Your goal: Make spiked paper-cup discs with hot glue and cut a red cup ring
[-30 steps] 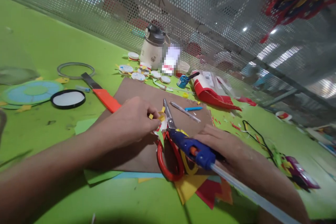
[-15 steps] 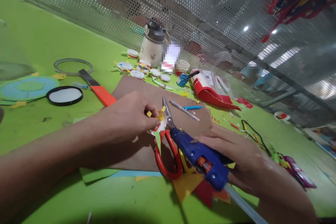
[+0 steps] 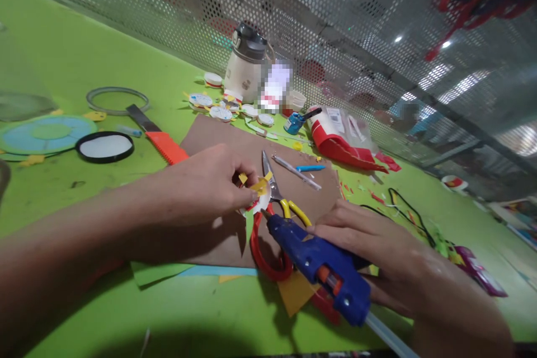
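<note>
My left hand [image 3: 213,182] is closed, pinching a small white round paper craft [image 3: 262,201] with yellow paper tabs and a green strip hanging from it. In my right hand [image 3: 369,238] is a blue glue gun [image 3: 314,257], a clear glue stick [image 3: 390,335] poking out of its back end. Its nozzle points at the lower edge of the craft; whether they touch I cannot tell. Beneath both lies a pair of scissors [image 3: 268,173] with red and yellow handles, on a brown board [image 3: 226,140]. The glue gun hides part of the handles.
Beyond the board stand several small white discs [image 3: 221,114], a bottle [image 3: 243,67], a blue paint jar [image 3: 294,123] and a red-and-white packet [image 3: 339,140]. An orange-handled blade [image 3: 165,145] lies left, near a black ring [image 3: 104,147]. A black cord [image 3: 409,215] runs at right.
The glue gun's nozzle has shifted down and left, from over the scissors' pivot to the craft's lower edge. My left hand keeps its pinch on the craft.
</note>
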`<act>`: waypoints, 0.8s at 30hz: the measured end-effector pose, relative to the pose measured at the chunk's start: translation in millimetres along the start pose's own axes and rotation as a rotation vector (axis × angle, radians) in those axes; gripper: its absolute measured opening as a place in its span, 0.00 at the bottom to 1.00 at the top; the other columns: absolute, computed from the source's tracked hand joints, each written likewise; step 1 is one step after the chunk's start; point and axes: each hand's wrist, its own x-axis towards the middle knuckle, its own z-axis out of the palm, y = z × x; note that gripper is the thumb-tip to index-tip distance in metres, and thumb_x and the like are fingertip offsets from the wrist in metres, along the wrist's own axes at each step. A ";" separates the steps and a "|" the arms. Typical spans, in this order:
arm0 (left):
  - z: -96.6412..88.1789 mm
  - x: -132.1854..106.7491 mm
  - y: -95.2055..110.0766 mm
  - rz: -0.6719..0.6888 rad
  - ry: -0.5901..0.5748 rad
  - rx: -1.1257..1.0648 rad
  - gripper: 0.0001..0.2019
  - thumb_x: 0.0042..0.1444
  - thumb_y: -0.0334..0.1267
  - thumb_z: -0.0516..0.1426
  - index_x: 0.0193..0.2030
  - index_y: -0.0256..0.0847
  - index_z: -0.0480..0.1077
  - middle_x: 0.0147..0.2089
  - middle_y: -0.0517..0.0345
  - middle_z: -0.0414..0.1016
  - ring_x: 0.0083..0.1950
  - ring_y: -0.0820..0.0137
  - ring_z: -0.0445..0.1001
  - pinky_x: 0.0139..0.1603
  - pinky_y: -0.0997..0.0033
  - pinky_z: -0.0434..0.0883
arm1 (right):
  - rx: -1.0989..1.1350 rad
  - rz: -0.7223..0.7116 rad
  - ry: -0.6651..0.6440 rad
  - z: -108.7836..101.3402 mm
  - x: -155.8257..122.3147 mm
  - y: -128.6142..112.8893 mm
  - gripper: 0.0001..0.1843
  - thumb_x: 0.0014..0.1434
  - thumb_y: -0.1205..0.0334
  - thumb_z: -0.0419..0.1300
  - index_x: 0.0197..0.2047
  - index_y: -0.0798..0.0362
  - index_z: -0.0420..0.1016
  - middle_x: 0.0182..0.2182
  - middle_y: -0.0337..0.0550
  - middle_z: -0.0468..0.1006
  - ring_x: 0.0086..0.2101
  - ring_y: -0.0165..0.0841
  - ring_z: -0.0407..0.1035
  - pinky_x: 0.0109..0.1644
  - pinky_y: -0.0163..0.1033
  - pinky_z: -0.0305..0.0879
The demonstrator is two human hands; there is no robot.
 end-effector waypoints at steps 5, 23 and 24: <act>0.6 -0.7 -1.3 0.056 0.012 -0.020 0.08 0.49 0.37 0.60 0.21 0.44 0.74 0.16 0.62 0.63 0.20 0.71 0.59 0.20 0.69 0.50 | 0.039 0.043 -0.041 -3.1 3.6 -2.2 0.13 0.68 0.58 0.59 0.55 0.48 0.70 0.46 0.48 0.77 0.44 0.39 0.70 0.46 0.42 0.68; 4.8 -4.6 2.2 0.069 0.054 -0.047 0.06 0.50 0.37 0.60 0.23 0.45 0.74 0.19 0.61 0.69 0.21 0.70 0.62 0.20 0.70 0.53 | 0.256 0.083 -0.046 -9.5 5.0 11.7 0.13 0.69 0.59 0.56 0.55 0.50 0.73 0.45 0.45 0.79 0.44 0.35 0.73 0.48 0.38 0.68; 5.1 -5.2 2.2 0.070 0.058 -0.045 0.07 0.50 0.37 0.60 0.23 0.44 0.73 0.19 0.61 0.68 0.21 0.70 0.62 0.20 0.71 0.53 | 0.263 0.080 -0.041 -9.6 4.0 12.2 0.13 0.69 0.58 0.56 0.55 0.49 0.73 0.46 0.44 0.79 0.45 0.35 0.73 0.49 0.38 0.68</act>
